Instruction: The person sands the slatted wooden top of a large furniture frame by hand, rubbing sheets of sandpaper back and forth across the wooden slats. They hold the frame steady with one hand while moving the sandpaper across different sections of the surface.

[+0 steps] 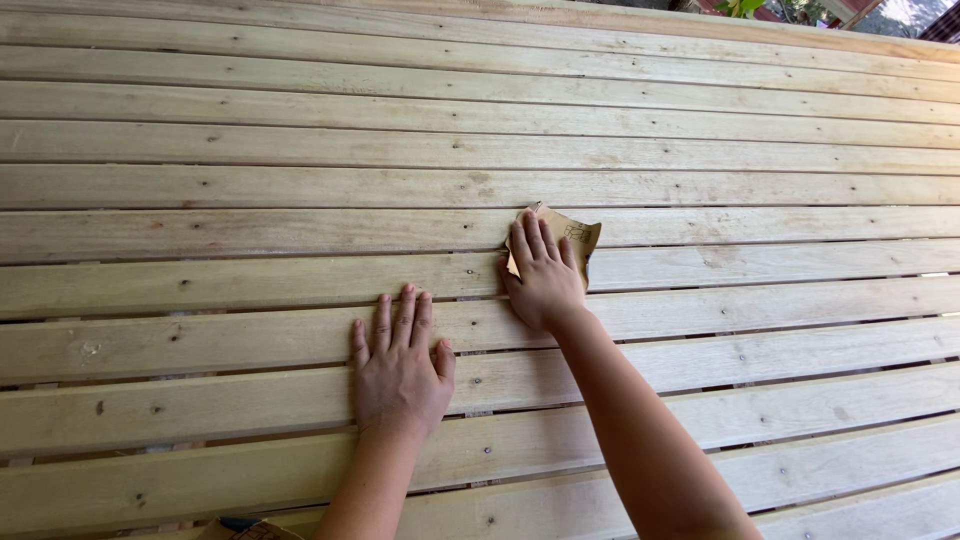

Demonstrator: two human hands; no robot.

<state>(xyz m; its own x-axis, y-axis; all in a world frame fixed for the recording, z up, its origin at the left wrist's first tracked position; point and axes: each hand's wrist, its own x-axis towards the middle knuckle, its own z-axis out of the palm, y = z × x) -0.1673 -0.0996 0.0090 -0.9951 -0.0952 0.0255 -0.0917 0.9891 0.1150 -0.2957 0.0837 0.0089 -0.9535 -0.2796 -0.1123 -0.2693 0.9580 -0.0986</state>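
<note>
A wide surface of pale wooden slats point(250, 190) fills the view, the boards running left to right with narrow gaps and small nail heads. My right hand point(542, 275) presses a tan sheet of sandpaper point(580, 236) flat against a slat near the middle, fingers together on top of it. My left hand point(400, 368) lies flat on a nearer slat, palm down, fingers slightly spread, holding nothing. The two hands are about a hand's width apart.
The far edge of the slatted surface runs along the top, with green leaves point(740, 7) beyond it at the upper right. A brown scrap, perhaps more sandpaper point(245, 529), shows at the bottom edge left of my left arm.
</note>
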